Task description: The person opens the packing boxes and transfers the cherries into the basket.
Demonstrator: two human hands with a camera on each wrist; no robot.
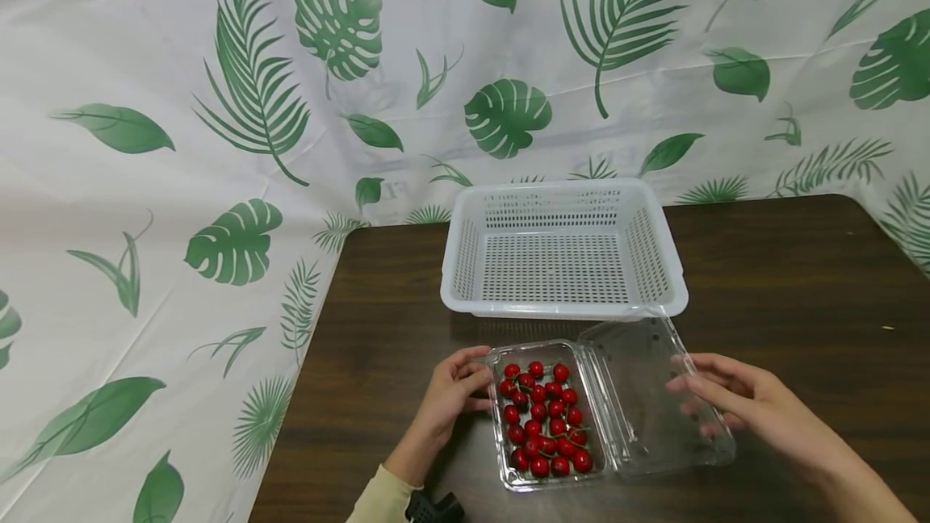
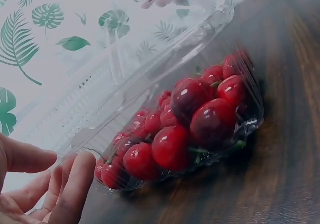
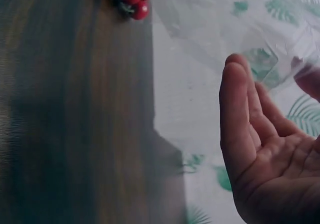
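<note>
A clear plastic clamshell box [image 1: 499,438] lies on the table with its lid [image 1: 639,402] swung up to the right. Several red cherries [image 1: 538,411], some with green stems, fill its base; they show large through the clear wall in the left wrist view, cherries [image 2: 171,146]. At the box's upper left edge, my left hand [image 1: 452,392] pinches the rim between thumb and fingers [image 2: 80,181]. My right hand [image 1: 756,400] holds the lid by its outer edge, some fingertips showing through the plastic. In the right wrist view the fingers [image 3: 234,96] extend beside the lid.
Behind the box stands a white perforated plastic basket [image 1: 567,310], its front rim close to the raised lid's top corner. Under everything is a dark wooden table [image 1: 785,289]. A white sheet with green leaves [image 1: 407,47] hangs behind and along the left side.
</note>
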